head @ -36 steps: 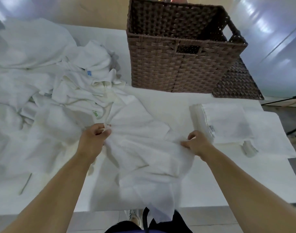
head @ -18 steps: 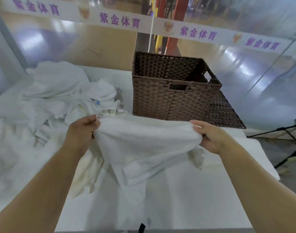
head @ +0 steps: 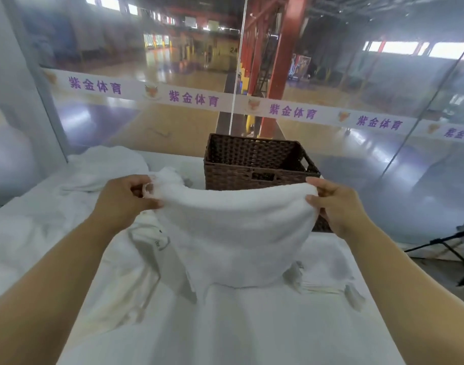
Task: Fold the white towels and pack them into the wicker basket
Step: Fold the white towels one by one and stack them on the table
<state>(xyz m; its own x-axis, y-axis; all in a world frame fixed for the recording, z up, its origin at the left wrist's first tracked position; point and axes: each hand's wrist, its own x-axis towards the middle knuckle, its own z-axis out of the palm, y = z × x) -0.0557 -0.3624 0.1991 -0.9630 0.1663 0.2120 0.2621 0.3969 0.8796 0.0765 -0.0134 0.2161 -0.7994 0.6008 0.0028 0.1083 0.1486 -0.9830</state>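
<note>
Head camera shows both hands holding one white towel [head: 236,233] up by its top edge, its lower end draped on the table [head: 252,333]. The left hand [head: 125,198] pinches one corner between thumb and curled fingers, and the right hand [head: 336,206] pinches the other the same way. The wicker basket [head: 252,164] stands at twelve o'clock behind the towel, the unfolded heap [head: 41,227] at nine, a folded stack [head: 328,262] at four. To my eye, the fold goes best with the edge pulled taut and level, corners matched, then laid flat away from the heap.
</note>
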